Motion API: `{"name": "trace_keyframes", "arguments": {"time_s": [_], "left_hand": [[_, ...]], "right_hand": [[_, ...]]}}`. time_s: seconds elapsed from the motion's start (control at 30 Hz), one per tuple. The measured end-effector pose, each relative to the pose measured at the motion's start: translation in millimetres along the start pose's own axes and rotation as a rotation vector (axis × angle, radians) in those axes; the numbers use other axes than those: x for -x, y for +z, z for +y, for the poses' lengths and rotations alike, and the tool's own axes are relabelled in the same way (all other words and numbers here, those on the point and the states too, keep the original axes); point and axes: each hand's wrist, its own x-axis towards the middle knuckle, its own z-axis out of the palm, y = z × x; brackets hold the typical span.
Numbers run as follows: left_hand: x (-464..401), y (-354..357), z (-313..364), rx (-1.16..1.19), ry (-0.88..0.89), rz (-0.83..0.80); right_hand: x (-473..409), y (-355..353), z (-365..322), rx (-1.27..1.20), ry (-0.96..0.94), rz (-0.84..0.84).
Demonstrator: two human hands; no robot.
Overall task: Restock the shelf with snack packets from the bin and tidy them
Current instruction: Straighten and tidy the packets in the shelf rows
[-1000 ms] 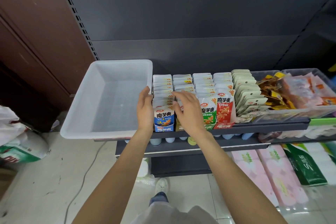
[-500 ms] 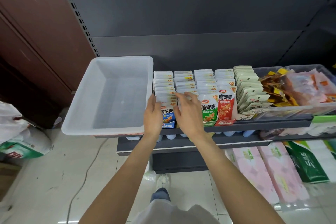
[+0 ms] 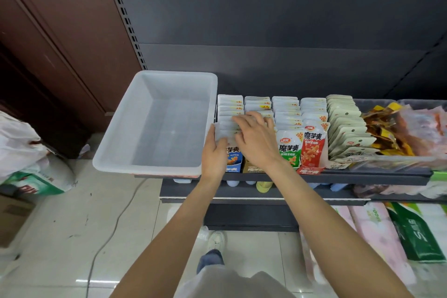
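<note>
A white plastic bin (image 3: pixel 154 126) sits on a dark shelf (image 3: pixel 362 175), its near left corner overhanging the shelf's front edge. All places here are given from the bin. Nothing shows inside it.

Touching the bin's right wall are upright rows of snack packets (image 3: pixel 287 113) running from the shelf's front lip to the back panel (image 3: pixel 266 68). Five rows can be counted: blue-fronted, tan-fronted, green-fronted, red-fronted, then a fanned row of pale packets (image 3: pixel 346 123). The rows stand side by side with no gap between them. Open shelf remains behind the rows, a narrow strip before the back panel.

The left hand (image 3: pixel 214 155) is just right of the bin's near right corner, its grip flat and straight against the outer side of the blue row, thumb side up. The right hand (image 3: pixel 256 140) lies over the first two rows, fingers spread and relaxed, fingertips (image 3: pixel 238 120) resting on the packet tops, holding nothing.

Farther right of the bin, two clear tubs (image 3: pixel 377 104) hold loose orange and pink packets heaped above the rim.

Below the bin, a lower shelf edge shows small pale containers. On the tiled floor (image 3: pixel 72 225) under it lie a cable, one shoe (image 3: pixel 216 239), and, to the right, wrapped tissue packs (image 3: pixel 377 237). Left of the bin stand a brown wall and white bags (image 3: pixel 21 147).
</note>
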Motion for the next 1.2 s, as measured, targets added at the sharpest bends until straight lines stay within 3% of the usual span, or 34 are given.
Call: {"name": "trace_keyframes", "arguments": {"time_s": [0.1,0.33,0.53,0.7,0.8,1.07,1.2], "left_hand": [[-8.8,1.5,8.6,0.027,-0.054,-0.018],[-15.2,8.7,8.2,0.009,0.013,-0.090],[-20.5,-0.5,4.8,0.106,-0.051,-0.049],[-29.2,-2.2,-1.2,0.081,-0.089,-0.093],[-26.5,2.7,-1.4,0.086,-0.058,-0.106],[-38.7,18.5,-6.1,-0.251,0.120,-0.034],[-56.7,18.7,-2.9,-0.390,0.150,-0.004]], "right_hand": [[-4.9,-0.4,4.4,0.057,0.008,-0.046],[-7.9,5.5,7.8,0.043,0.016,-0.088],[-6.7,10.2,12.5,0.045,0.025,-0.063],[-0.7,6.3,16.0,0.044,-0.031,0.070],[8.4,9.5,17.6,0.071,-0.041,0.046],[-11.6,13.2,18.9,0.143,0.012,0.087],[-32.5,10.7,14.3,0.003,0.150,0.126]]}}
